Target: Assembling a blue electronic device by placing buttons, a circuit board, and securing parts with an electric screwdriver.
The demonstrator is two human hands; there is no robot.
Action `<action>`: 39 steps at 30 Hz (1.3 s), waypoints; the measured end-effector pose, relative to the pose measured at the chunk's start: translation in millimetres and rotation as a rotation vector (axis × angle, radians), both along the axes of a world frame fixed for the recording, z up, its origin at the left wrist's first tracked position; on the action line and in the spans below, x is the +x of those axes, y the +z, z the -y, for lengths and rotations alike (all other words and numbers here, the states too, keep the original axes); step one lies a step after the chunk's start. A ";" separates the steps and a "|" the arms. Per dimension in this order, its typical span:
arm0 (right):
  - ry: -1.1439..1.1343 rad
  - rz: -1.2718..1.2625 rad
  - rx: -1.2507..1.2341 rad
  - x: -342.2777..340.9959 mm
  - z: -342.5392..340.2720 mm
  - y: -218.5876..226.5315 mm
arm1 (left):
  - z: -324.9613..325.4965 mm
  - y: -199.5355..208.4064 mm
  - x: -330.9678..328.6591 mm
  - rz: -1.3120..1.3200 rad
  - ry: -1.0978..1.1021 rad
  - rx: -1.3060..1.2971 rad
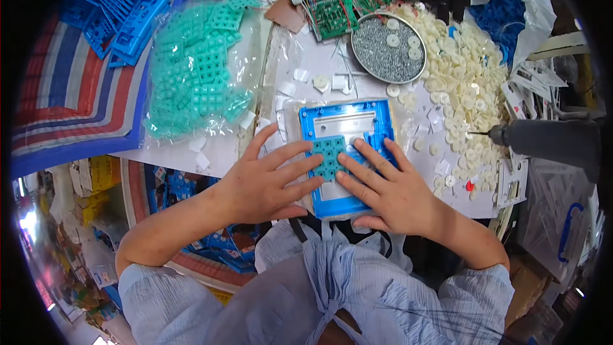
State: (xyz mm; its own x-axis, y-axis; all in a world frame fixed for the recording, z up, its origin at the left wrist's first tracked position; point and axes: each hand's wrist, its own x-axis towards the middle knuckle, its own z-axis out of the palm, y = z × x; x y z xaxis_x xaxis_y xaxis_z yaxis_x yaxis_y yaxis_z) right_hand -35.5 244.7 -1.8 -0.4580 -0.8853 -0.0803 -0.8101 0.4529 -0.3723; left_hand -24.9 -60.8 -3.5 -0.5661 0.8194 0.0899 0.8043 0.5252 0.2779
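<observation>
Touching the left edge of a teal keypad (329, 155) with spread fingers, the left hand (265, 180) lies opposite the right hand (401, 197), whose fingers, also spread, reach its right edge; the keypad sits in a blue casing (343, 206) at the frame's centre. Bagged keypads (203, 67) lie at upper left, and a dish (391, 81) of metal parts (382, 54) stands beside cream discs (469, 86) at right.

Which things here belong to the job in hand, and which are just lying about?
Likely the job:
blue casing
teal keypad, touched by left hand and right hand
bag of similar keypads

Likely lying about:
striped sheet
blue-handled plastic box
</observation>
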 end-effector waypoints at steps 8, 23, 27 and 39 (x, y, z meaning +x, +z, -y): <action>-0.055 -0.013 -0.135 3.7 -4.9 -2.8 | -10.9 4.9 -62.8 -0.074 0.078 0.192; -0.082 -0.008 -0.306 4.7 -11.7 -2.4 | -32.5 -8.8 -215.0 -0.381 0.572 0.155; -0.137 -0.022 -0.559 -9.9 -9.1 14.8 | 32.5 27.0 -210.8 0.218 0.930 1.056; -0.196 0.069 -0.784 -61.0 42.2 22.1 | 50.5 20.7 -167.5 0.199 0.887 1.443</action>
